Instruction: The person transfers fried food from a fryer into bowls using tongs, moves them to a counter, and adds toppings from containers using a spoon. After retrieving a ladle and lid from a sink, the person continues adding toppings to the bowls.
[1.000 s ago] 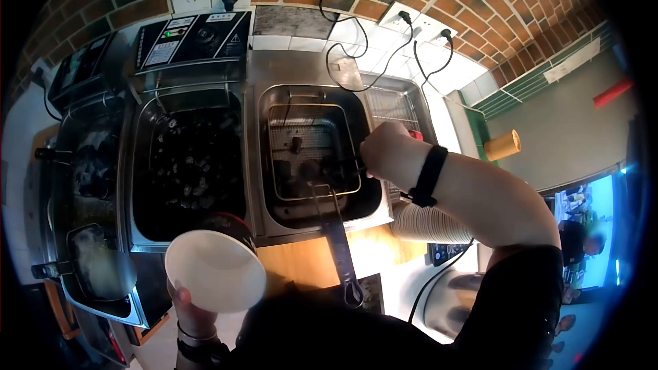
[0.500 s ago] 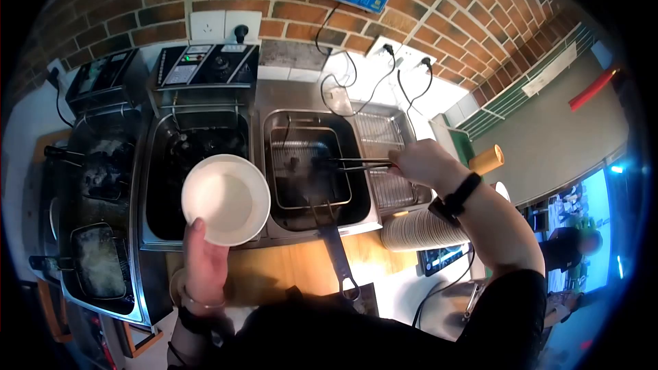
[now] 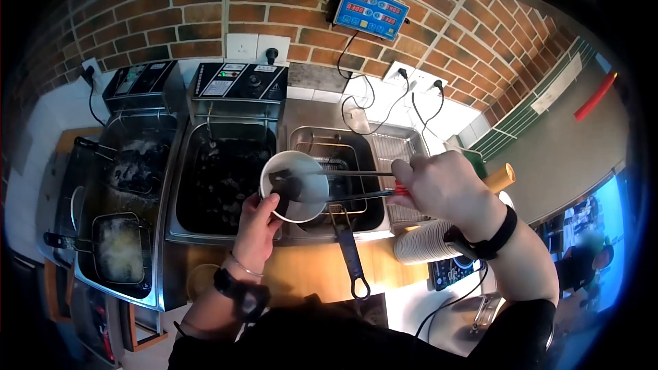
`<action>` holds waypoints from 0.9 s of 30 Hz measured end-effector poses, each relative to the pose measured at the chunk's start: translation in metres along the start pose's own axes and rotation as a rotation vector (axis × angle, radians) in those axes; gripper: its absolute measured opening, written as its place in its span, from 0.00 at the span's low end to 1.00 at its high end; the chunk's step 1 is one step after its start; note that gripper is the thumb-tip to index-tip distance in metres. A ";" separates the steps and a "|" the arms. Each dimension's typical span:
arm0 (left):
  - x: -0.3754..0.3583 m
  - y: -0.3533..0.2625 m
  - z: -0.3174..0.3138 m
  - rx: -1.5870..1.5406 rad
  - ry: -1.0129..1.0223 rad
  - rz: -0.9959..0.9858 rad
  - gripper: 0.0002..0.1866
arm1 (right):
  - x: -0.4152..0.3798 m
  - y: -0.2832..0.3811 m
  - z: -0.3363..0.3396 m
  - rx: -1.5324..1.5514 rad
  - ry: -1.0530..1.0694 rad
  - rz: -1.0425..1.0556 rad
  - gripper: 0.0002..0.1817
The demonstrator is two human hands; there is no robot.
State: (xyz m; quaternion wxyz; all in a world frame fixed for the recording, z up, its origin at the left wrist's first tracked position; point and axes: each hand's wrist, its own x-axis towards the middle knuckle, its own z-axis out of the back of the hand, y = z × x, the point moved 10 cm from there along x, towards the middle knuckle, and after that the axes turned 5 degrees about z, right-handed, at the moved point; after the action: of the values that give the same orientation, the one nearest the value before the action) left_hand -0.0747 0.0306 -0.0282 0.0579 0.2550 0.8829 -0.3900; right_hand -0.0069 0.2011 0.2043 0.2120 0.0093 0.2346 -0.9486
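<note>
My left hand is closed on a white paper bowl, thumb over the rim, tilting its mouth towards the right. In my right hand is a pair of tongs with red at the grip. The dark ends of the tongs reach inside the bowl; what lies between them, if anything, I cannot tell. Below and behind the bowl, a wire fry basket with a black handle sits in the right-hand vat.
A middle fryer holds dark liquid. At left, another fryer has two baskets, the nearer one in pale foam. Stacked paper bowls lie near my right forearm. A blue timer hangs on the brick wall. Another person stands far right.
The bowl has moved right, over the edge of the right-hand vat, and tilted. The tongs have come up out of the basket, and their ends are now inside the bowl.
</note>
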 end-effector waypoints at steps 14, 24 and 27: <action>-0.009 0.013 -0.001 -0.054 0.021 -0.067 0.26 | 0.017 0.029 -0.058 0.249 0.209 0.043 0.17; 0.005 -0.011 0.056 -0.143 -0.146 -0.152 0.19 | 0.002 -0.038 -0.019 0.119 0.141 -0.100 0.29; -0.006 -0.024 0.055 -0.211 -0.150 -0.163 0.18 | 0.014 -0.057 -0.106 0.223 0.472 -0.219 0.34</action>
State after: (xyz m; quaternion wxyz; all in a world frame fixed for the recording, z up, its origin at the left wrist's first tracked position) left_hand -0.0871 -0.0246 -0.0488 0.1180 0.1450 0.9301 -0.3162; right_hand -0.0516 0.2882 0.1334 0.0451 0.2278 0.1713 -0.9574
